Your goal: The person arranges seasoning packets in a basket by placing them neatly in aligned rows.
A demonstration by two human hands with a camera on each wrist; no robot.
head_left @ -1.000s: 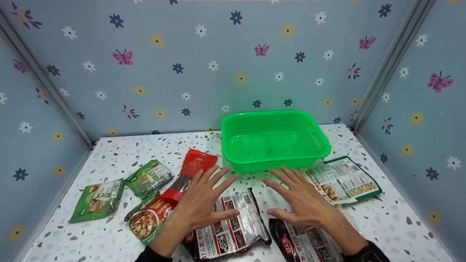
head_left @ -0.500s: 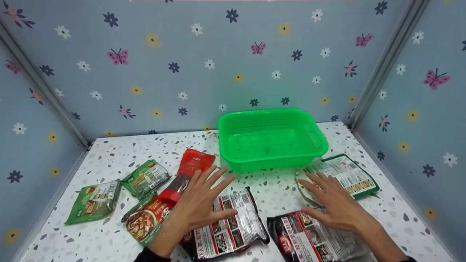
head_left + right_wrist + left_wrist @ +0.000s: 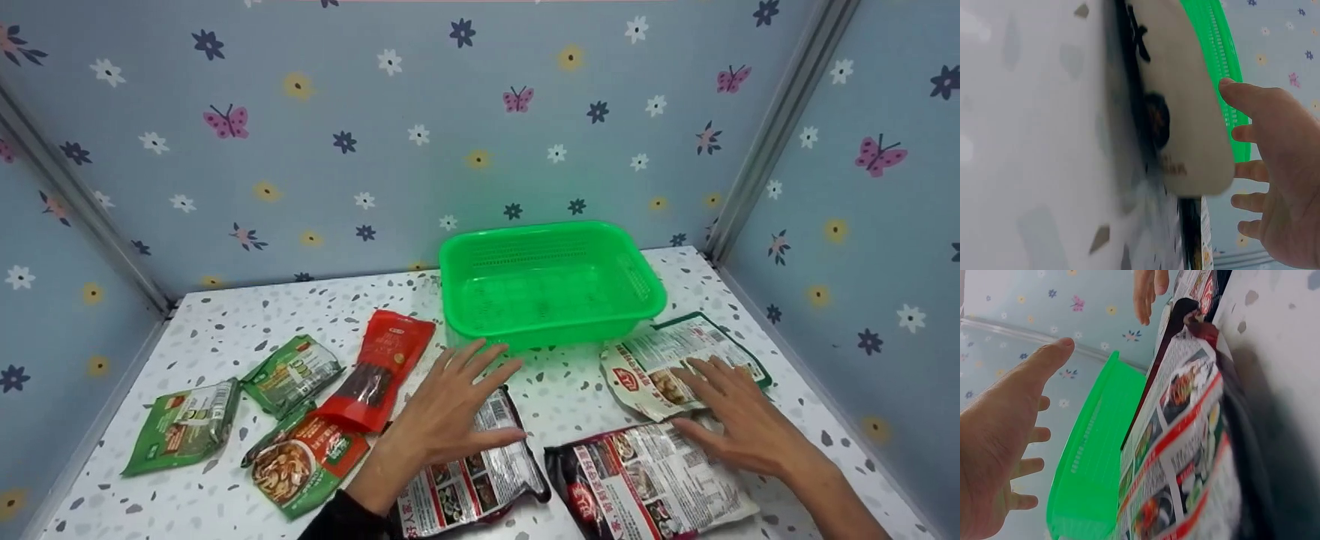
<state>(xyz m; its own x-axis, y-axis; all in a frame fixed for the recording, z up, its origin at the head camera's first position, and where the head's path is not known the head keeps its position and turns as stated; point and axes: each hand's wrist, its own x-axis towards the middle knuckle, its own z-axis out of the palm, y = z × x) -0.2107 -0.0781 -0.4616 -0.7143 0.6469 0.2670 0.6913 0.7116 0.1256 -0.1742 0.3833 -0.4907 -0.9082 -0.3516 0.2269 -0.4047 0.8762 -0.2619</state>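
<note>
My left hand point(image 3: 454, 409) has its fingers spread above a black-edged food pouch point(image 3: 476, 491) printed with dish photos. In the left wrist view that hand point(image 3: 1010, 433) appears apart from the pouch. My right hand point(image 3: 739, 424) is also spread, over the near edge of a white-and-green pouch point(image 3: 697, 349) and beside a second black-edged pouch point(image 3: 652, 480). Nothing is in its grasp; whether the fingertips touch the white-and-green pouch I cannot tell. To the left lie a red packet point(image 3: 386, 360), an orange-and-green pouch point(image 3: 304, 461) and two green packets, one nearer point(image 3: 184, 427) and one farther point(image 3: 296, 375).
A green plastic basket point(image 3: 555, 332) with perforated sides stands at the back of the speckled white table point(image 3: 247, 315), and no items show inside it. Flower-patterned panels point(image 3: 405, 90) enclose the table at the back and both sides.
The right hand has shifted right, from near the basket's front to the white-and-green pouch. My left hand has moved slightly right, uncovering more of the red packet. The head view has turned a little.
</note>
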